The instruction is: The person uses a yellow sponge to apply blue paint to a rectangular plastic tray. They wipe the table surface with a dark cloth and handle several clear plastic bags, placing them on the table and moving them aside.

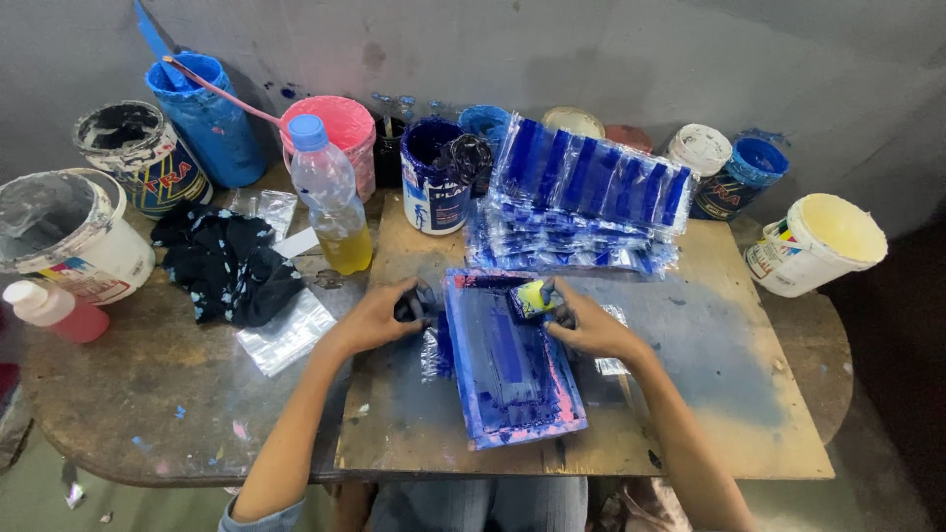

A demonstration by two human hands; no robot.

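The grip of the left hand (379, 315) is closed on a small dark thing (416, 301), too hidden by the fingers to make out. The right hand (591, 325) grips a yellow-handled squeegee (532, 298), most of it covered by the fingers, at the top edge of the blue-inked screen frame (510, 360). The frame lies flat on a wooden board (749, 414) on the worktop (148, 394). Behind it sits one stack of clear printed bags (581, 202) with blue stripes. One plastic bottle (330, 197) with a blue cap holds yellow liquid. An open blue paint tub (434, 177) with a white label stands just beside the stack. A dark spotted cloth (232, 266) lies left.
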